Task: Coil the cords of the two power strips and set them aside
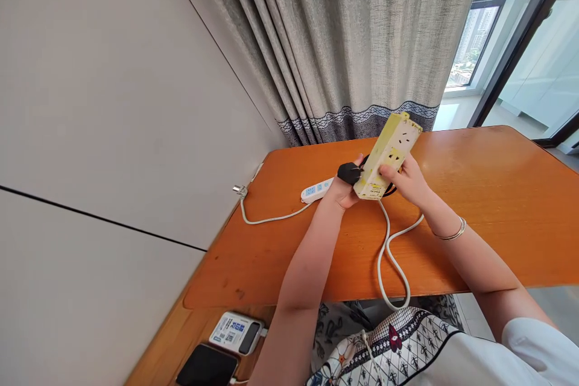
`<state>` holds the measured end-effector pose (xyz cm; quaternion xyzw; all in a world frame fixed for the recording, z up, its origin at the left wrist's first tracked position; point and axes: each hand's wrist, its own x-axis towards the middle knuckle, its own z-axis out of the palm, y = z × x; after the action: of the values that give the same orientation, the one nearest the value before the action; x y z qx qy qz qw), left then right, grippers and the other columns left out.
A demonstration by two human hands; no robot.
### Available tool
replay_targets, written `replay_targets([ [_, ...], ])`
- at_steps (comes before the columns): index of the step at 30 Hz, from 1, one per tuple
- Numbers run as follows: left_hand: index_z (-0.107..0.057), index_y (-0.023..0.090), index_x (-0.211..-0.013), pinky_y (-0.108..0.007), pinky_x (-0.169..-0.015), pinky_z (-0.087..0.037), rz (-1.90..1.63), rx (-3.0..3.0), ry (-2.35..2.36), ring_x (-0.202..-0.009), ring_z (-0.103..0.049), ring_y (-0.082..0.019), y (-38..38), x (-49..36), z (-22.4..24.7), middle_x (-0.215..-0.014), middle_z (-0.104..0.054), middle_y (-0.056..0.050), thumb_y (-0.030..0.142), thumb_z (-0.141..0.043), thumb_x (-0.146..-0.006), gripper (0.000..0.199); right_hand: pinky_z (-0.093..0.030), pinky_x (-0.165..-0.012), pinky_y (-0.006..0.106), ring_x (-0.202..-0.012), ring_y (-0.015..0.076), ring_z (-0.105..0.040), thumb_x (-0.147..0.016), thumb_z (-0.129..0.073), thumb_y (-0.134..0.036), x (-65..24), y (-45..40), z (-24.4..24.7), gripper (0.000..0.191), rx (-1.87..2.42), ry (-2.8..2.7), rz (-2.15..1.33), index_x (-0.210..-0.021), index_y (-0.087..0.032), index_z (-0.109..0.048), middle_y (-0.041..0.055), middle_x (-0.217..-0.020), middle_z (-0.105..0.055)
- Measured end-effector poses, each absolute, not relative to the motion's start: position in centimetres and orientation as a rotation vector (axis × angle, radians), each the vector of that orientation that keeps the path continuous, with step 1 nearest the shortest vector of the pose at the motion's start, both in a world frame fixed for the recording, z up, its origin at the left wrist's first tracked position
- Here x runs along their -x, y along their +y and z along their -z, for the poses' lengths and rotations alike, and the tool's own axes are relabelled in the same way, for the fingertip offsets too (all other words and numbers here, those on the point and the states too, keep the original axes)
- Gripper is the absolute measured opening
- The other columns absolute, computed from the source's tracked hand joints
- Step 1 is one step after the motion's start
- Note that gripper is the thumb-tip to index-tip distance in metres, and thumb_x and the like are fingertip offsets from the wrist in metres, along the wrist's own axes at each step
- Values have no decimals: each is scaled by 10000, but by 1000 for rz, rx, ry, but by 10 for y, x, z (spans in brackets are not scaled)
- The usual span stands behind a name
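Observation:
A yellowed power strip [392, 151] is held up and tilted above the table, its socket face toward me. My right hand [409, 180] grips its right side, thumb on the sockets. My left hand [344, 190] is at its lower left end, fingers partly hidden, around a black plug [349, 173] whose prongs point at the strip. Black cord shows behind the strip. A white cable [388, 247] loops down over the table's front edge. Behind my left wrist lies a white power strip [316, 190] with blue sockets.
The orange wooden table [271, 253] meets a pale wall panel at left. A plug [239, 190] on a white cord lies by that wall. Below left are a black phone [207, 366] and a power bank [236, 333]. A grey curtain [353, 36] hangs behind.

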<state>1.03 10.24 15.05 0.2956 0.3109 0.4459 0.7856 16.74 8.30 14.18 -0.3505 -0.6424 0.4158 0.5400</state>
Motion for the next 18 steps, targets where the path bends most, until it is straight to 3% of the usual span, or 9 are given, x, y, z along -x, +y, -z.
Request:
replay_targets([
  [4,-683,177,-1089,-333,-671,-574,-885,-637,683,-728,-726,-224,110,-16,-137,-812,-760,-70,368,-583,-902,285,-550,-929,427,-992,260,-687,-681,-769,-634,-183,91,-151,546,867,-1556,-1225,-972,-174,-729,96,-1037,-751],
  [7,-692,179,-1065,-329,-658,-574,-865,-643,671,-716,-725,-221,113,-17,-128,-796,-757,-72,370,-613,-875,281,-592,-720,336,-835,221,-701,-604,-825,-613,-188,95,-152,566,931,-1483,-1341,-916,-148,-741,99,-949,-762],
  [11,-693,184,-995,-300,-626,-564,-909,-643,694,-674,-706,-201,116,-22,-124,-723,-732,-55,368,-604,-873,238,-512,-492,224,-620,143,-641,-496,-856,-649,-183,100,-147,618,964,-1285,-1397,-797,-129,-711,79,-781,-742],
  [14,-677,178,-939,-279,-611,-553,-991,-592,761,-622,-672,-175,119,-25,-125,-679,-704,-39,300,-537,-897,190,-484,-454,204,-581,122,-611,-501,-876,-613,-179,108,-139,579,958,-1151,-1323,-765,-133,-688,65,-724,-721],
  [18,-648,157,-905,-264,-643,-548,-1166,-546,766,-579,-619,-133,122,-23,-127,-700,-684,-27,167,-435,-862,218,-512,-455,211,-609,129,-634,-635,-852,-542,-183,122,-129,474,985,-960,-1219,-823,-149,-665,76,-792,-736],
])
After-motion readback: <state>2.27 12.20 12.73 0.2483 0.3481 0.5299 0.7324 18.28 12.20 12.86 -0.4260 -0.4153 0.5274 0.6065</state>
